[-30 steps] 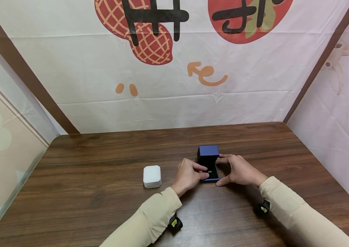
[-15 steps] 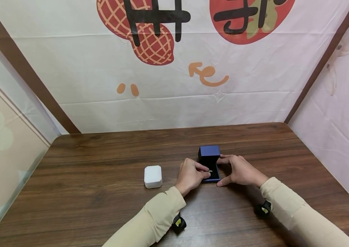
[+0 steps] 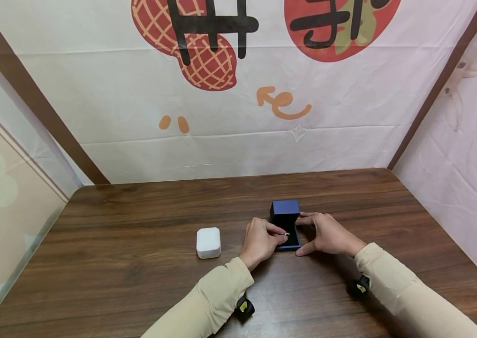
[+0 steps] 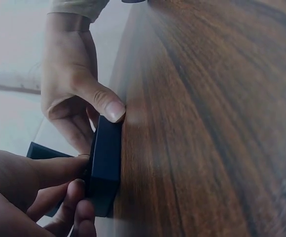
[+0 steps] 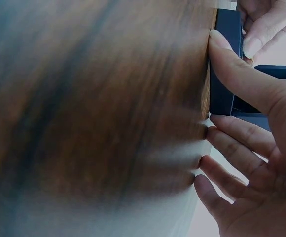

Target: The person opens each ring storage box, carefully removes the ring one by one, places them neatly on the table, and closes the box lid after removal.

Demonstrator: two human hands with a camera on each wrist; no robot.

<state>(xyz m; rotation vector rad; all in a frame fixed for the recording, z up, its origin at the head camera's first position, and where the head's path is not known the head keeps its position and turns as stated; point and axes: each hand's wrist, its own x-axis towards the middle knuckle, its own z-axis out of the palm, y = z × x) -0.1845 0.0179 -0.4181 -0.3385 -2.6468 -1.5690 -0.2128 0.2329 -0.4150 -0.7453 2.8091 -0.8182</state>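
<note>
A blue ring box (image 3: 285,206) with a black inside stands on the table with its lid raised. A small gold-coloured ring (image 3: 287,234) shows in its base. My left hand (image 3: 260,241) reaches over the base from the left and pinches the ring between thumb and fingers; its fingertips partly hide it. In the right wrist view, a bit of the ring (image 5: 250,62) peeks out below the left thumb. My right hand (image 3: 327,233) holds the box at its right side, thumb at the front corner (image 5: 225,59) and forefinger near the hinge, other fingers spread on the tabletop.
A small white box (image 3: 208,242) with cut corners sits closed on the brown wooden table (image 3: 128,225), left of my left hand. Behind the table hangs a printed white cloth (image 3: 238,150), with more cloth at both sides.
My left hand has shifted slightly right, farther over the box base, and its fingertips have come onto the ring. The right hand and the white box have stayed put.
</note>
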